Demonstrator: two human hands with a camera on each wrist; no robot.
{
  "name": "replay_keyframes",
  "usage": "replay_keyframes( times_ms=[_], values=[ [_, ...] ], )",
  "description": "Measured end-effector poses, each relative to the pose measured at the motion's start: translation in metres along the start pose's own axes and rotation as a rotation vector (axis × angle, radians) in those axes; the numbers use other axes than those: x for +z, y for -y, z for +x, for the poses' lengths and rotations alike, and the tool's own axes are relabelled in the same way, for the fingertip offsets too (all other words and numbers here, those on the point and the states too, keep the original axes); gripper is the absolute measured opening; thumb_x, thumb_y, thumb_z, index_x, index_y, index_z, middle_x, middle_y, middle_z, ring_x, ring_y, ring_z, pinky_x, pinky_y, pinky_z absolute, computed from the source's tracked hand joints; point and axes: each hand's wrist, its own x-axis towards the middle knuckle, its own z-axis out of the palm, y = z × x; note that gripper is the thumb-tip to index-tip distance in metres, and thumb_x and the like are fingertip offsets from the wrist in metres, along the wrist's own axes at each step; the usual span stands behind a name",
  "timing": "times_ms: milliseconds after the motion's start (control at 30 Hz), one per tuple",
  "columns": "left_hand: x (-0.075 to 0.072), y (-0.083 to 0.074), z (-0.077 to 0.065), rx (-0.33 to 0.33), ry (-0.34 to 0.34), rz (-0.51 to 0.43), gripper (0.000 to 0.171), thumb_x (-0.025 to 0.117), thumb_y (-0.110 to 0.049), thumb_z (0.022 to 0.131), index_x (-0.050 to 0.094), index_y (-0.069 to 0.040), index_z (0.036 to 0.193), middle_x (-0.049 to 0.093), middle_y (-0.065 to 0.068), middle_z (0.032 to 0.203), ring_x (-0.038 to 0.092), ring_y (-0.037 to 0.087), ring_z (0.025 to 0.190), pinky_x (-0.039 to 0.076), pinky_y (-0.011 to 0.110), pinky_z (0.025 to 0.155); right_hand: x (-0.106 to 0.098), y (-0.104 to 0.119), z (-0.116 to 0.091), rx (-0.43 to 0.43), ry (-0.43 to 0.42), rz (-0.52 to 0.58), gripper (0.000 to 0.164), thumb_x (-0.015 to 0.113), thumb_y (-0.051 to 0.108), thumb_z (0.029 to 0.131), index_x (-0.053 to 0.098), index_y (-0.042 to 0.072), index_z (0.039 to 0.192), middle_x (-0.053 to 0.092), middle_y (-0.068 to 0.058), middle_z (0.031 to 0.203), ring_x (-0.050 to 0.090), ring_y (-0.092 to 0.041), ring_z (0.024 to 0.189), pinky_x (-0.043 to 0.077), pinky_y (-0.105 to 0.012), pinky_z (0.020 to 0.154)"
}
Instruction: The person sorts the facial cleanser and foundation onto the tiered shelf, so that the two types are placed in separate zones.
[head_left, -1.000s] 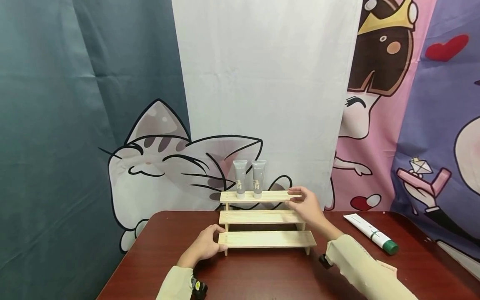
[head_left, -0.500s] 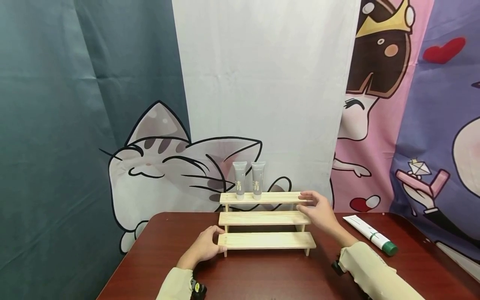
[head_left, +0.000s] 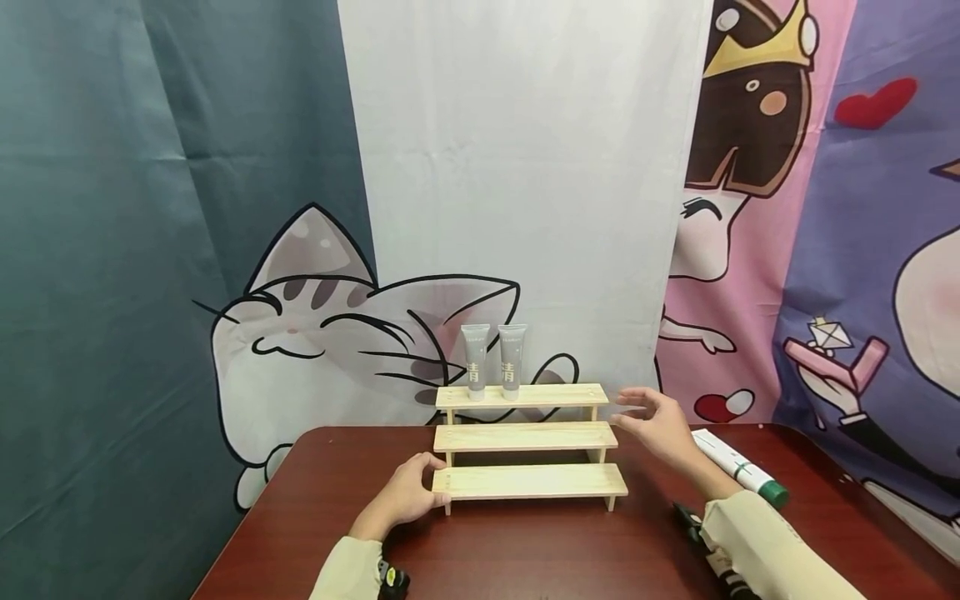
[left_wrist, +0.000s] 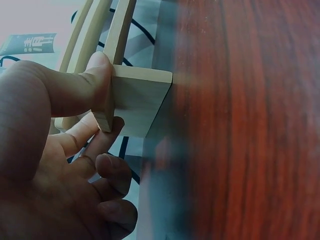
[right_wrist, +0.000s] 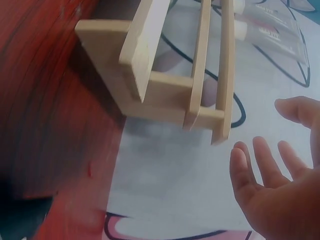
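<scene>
A three-step wooden display stand (head_left: pixel 528 482) stands on the table. My left hand (head_left: pixel 402 495) pinches the left end of its lowest step; in the left wrist view, the thumb (left_wrist: pixel 75 92) lies on top of the board and fingertips are under it. Two grey translucent squeeze tubes (head_left: pixel 476 363) stand upright side by side on the top step, toward its left end. My right hand (head_left: pixel 657 425) holds nothing, its fingers loosely bent, just off the right end of the top step. In the right wrist view, a gap separates those fingers (right_wrist: pixel 267 162) from the stand (right_wrist: pixel 137 45).
A white tube with a green cap (head_left: pixel 738 468) lies on the table to the right, partly behind my right forearm. The dark red table (head_left: pixel 525 554) reaches back to a cartoon-printed curtain (head_left: pixel 525 167).
My right hand has moved rightward, away from the right end of the top step. My left hand keeps its grip on the lowest step. The tubes have kept their places.
</scene>
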Motion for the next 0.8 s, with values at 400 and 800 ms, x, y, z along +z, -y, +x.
replay_keyframes(
  times_ms=[400, 800],
  values=[
    [0.001, 0.002, 0.0, -0.002, 0.002, -0.006, 0.04, 0.084, -0.011, 0.073, 0.063, -0.007, 0.108, 0.063, 0.014, 0.114, 0.057, 0.037, 0.113, 0.042, 0.057, 0.097, -0.016, -0.011, -0.005, -0.005, -0.008, -0.042, 0.041, 0.078, 0.008, 0.084, 0.062, -0.002, 0.12, 0.068, -0.023, 0.113, 0.069, -0.018, 0.093, 0.054, -0.021, 0.072],
    [-0.001, 0.003, -0.001, 0.009, -0.004, -0.008, 0.04, 0.084, -0.012, 0.073, 0.064, -0.007, 0.107, 0.063, 0.01, 0.112, 0.057, 0.034, 0.111, 0.042, 0.056, 0.097, -0.036, -0.02, -0.01, -0.012, -0.03, -0.099, 0.041, 0.08, 0.011, 0.083, 0.064, -0.001, 0.119, 0.071, -0.019, 0.108, 0.066, -0.005, 0.086, 0.053, -0.02, 0.069]
  ],
)
